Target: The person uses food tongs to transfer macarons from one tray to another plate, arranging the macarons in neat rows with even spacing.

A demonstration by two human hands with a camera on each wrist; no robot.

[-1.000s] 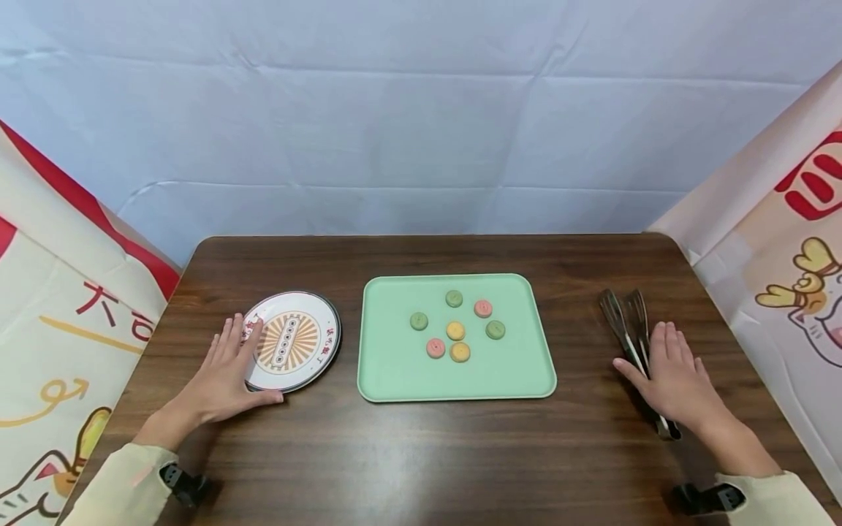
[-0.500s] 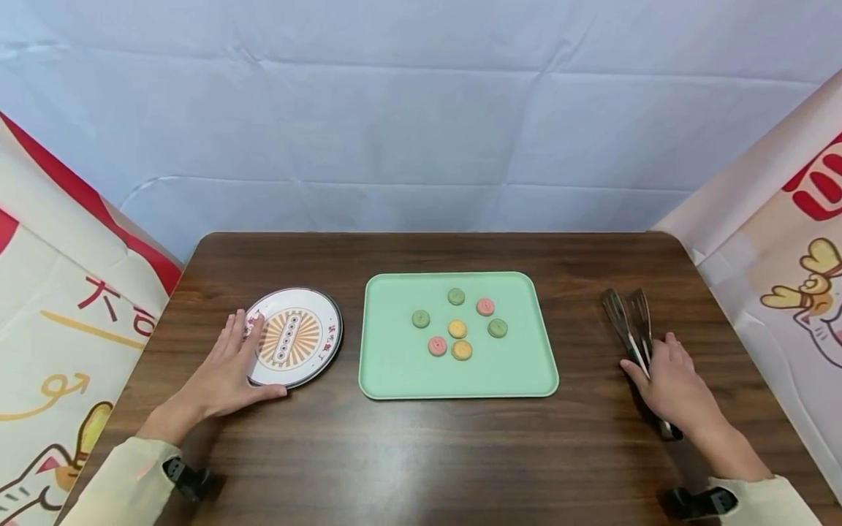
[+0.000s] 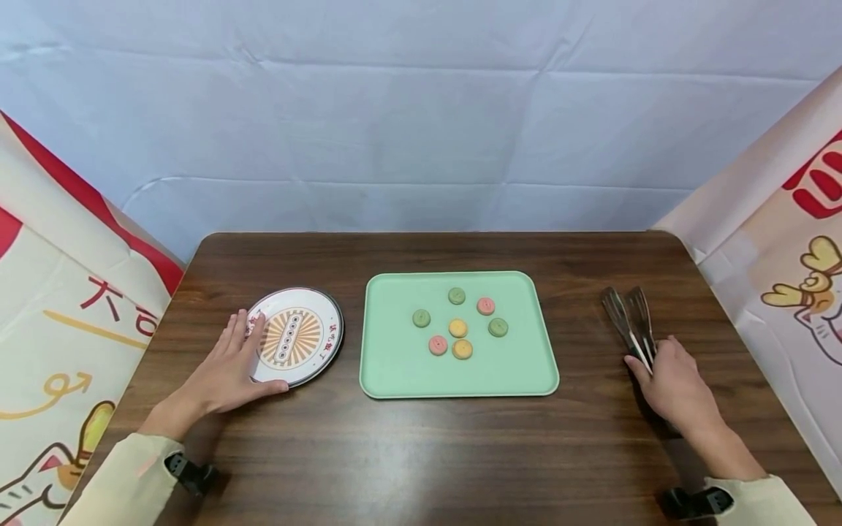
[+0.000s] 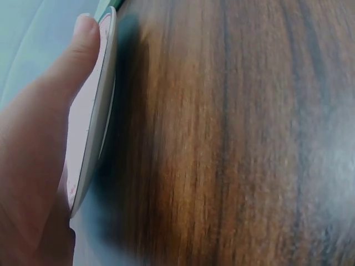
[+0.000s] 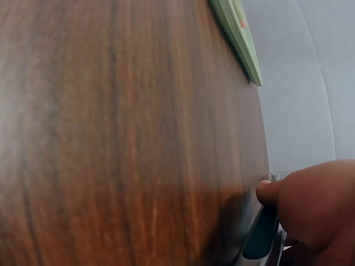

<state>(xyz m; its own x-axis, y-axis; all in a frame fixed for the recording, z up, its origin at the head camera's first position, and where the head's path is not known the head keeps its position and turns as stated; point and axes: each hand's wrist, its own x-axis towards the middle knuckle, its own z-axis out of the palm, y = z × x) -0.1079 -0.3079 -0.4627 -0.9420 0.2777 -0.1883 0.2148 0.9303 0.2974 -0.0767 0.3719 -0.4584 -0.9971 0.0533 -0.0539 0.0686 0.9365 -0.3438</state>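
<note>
My left hand lies at the left side of a round white plate with an orange sunburst print. Its fingers are straight over the rim, and the thumb stretches along the near edge. In the left wrist view a second rim shows beneath the top plate, so plates are stacked. At the right of the table, my right hand grips a pair of metal tongs around the middle, thumb on the near arm. The tongs' tips point away and stand apart; their rear end is hidden under the hand.
Between the hands, a pale green tray bears several small round pieces, patterned like buttons, in green, pink and yellow. The dark wood table ends at a pale cloth backdrop, with printed cloths on both sides.
My right hand has gone from lying flat over the tongs to curling its fingers round them. The left hand stays at the plate.
</note>
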